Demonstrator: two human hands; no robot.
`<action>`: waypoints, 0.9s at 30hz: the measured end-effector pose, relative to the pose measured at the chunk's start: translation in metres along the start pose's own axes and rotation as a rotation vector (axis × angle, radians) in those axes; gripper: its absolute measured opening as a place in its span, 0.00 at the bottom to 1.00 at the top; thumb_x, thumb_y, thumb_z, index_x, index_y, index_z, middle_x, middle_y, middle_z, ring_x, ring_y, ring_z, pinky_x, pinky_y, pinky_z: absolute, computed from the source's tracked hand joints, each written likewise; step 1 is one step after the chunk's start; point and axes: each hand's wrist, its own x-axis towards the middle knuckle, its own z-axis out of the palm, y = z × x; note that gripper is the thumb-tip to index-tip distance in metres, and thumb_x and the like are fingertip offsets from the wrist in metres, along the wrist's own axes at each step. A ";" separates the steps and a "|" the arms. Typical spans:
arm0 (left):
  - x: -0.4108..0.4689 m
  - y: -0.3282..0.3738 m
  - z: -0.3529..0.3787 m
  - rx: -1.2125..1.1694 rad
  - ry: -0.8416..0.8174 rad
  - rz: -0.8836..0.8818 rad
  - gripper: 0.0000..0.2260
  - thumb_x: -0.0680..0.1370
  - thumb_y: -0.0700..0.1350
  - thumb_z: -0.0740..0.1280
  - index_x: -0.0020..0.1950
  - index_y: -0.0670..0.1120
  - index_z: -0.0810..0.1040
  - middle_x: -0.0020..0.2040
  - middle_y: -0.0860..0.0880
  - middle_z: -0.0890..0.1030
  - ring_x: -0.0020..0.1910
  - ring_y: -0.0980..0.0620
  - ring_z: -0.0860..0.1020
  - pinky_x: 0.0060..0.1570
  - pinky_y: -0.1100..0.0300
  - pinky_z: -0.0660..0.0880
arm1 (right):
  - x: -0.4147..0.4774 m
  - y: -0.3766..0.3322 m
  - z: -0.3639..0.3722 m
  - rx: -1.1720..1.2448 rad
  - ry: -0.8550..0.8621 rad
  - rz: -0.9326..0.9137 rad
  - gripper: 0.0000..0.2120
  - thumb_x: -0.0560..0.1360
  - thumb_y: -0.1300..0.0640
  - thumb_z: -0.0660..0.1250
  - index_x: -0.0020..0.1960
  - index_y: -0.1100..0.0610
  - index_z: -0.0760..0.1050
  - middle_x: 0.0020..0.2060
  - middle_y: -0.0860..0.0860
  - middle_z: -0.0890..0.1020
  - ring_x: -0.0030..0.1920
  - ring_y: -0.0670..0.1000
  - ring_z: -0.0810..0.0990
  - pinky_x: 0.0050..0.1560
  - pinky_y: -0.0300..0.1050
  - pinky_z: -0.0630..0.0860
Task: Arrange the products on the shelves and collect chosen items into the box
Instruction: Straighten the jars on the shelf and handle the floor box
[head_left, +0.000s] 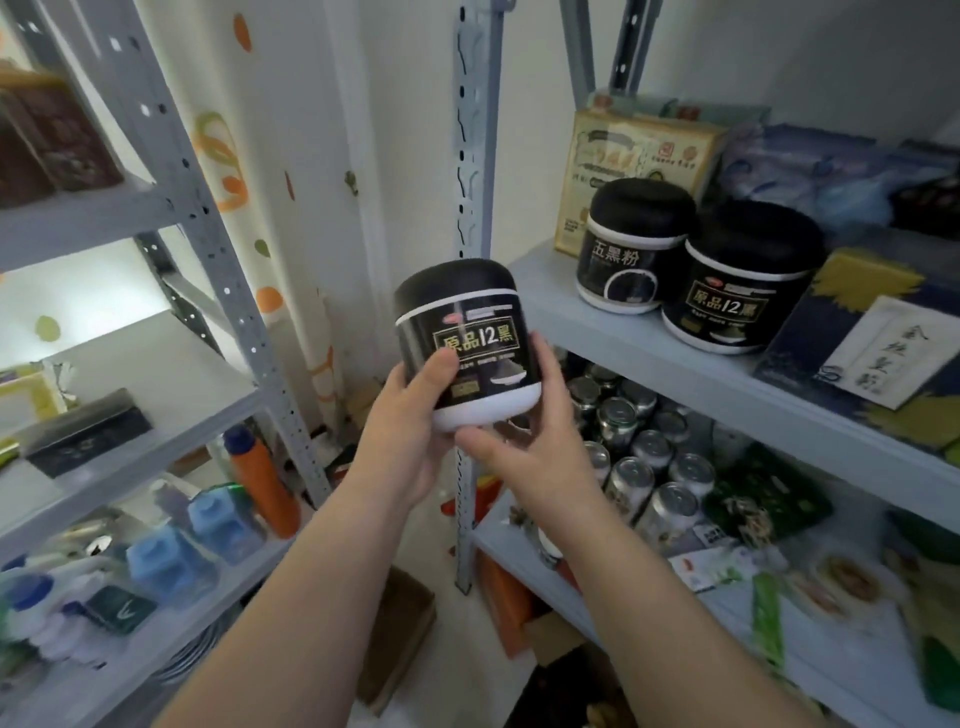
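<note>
Two bare forearms up from the bottom edge, meeting on one black jar (462, 332) held upright in mid-air, in front of the grey steel upright (475, 156) and just left of the right-hand shelf (649, 358). Left hand (410, 431) wrapped round the jar's lower left, thumb pressed flat on the label front. Right hand (530, 441) clasping the lower right, thumb tucked under the white base, fingers curled up the side. Domed black lid, thin white band beneath it, gold lettering on the label – 原品12黑 (smaller print below too blurred to read).

On the right-hand shelf, well apart from the held jar, two more of the same shape, touching: rear jar (631, 249) marked 五黑粉, front jar (743, 280) marked 原品12黑 again. Behind them a beige carton (623, 150), print unreadable; beside the front jar a dark blue box (810, 332) with yellow patches and a white panel of brush calligraphy, not legible for certain. One level down, silver cans (644, 467) packed close, tops showing. On the left rack, an orange bottle (262, 483) with a blue cap, standing, and blue-topped clear packs (218, 519) beside it. Down on the floor between the racks – a brown cardboard box (400, 634), only partly in view
</note>
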 end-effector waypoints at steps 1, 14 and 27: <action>0.001 0.001 -0.003 -0.094 -0.012 -0.015 0.34 0.70 0.55 0.75 0.72 0.43 0.72 0.65 0.37 0.81 0.63 0.37 0.81 0.63 0.35 0.76 | -0.002 0.003 0.001 -0.059 0.021 -0.036 0.49 0.65 0.45 0.81 0.78 0.33 0.57 0.74 0.41 0.68 0.72 0.43 0.72 0.69 0.53 0.76; -0.009 -0.002 0.000 -0.078 -0.135 0.077 0.26 0.75 0.63 0.67 0.66 0.48 0.81 0.64 0.41 0.82 0.66 0.41 0.79 0.61 0.46 0.78 | -0.018 -0.013 -0.009 -0.357 0.212 -0.256 0.42 0.69 0.52 0.80 0.76 0.38 0.62 0.69 0.37 0.69 0.71 0.43 0.69 0.70 0.53 0.74; -0.032 -0.026 0.030 -0.645 -0.001 -0.498 0.38 0.73 0.72 0.65 0.72 0.45 0.74 0.64 0.34 0.80 0.62 0.30 0.79 0.61 0.32 0.75 | -0.014 -0.012 -0.033 -0.003 -0.035 0.165 0.38 0.64 0.21 0.67 0.72 0.27 0.65 0.74 0.41 0.71 0.73 0.47 0.71 0.72 0.55 0.71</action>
